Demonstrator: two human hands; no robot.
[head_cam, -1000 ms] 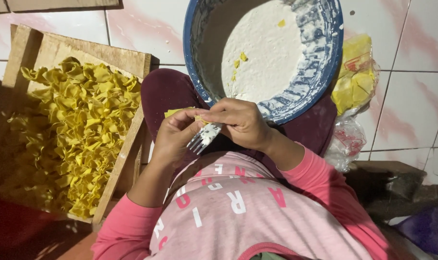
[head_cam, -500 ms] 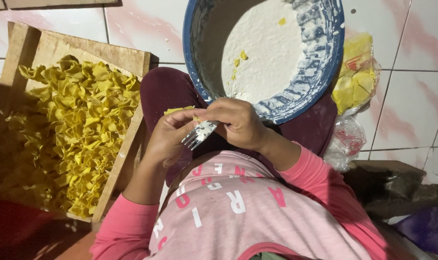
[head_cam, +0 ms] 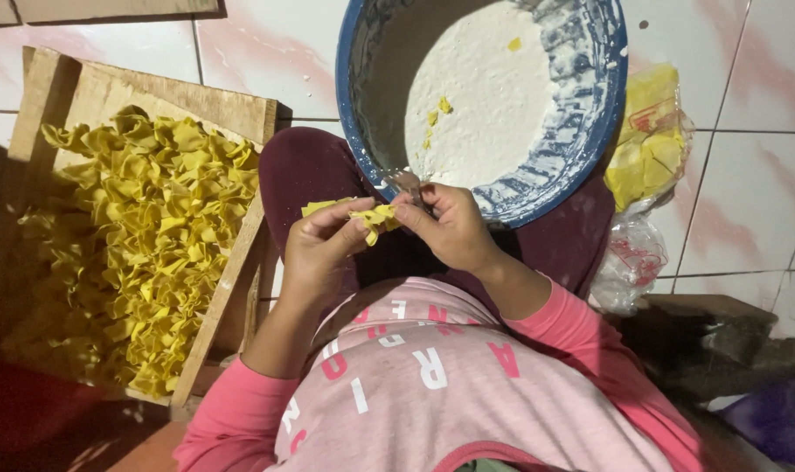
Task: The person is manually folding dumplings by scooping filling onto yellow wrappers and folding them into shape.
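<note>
While both hands (head_cam: 388,232) pinch a yellow dough piece (head_cam: 367,214), a clear plastic bag (head_cam: 646,175) lies right

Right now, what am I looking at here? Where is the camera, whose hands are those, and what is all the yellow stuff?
There is no machine: the camera sits on a person's head and looks straight down at their own lap and hands. The left hand and right hand together pinch a small yellow dough piece; a fork shows beside the right hand's fingers. On the lap rests a blue bowl with white paste inside. On the person's left stands a wooden tray heaped with folded yellow pieces. On the right, on the tiled floor, lies a plastic bag with more yellow sheets.
</note>
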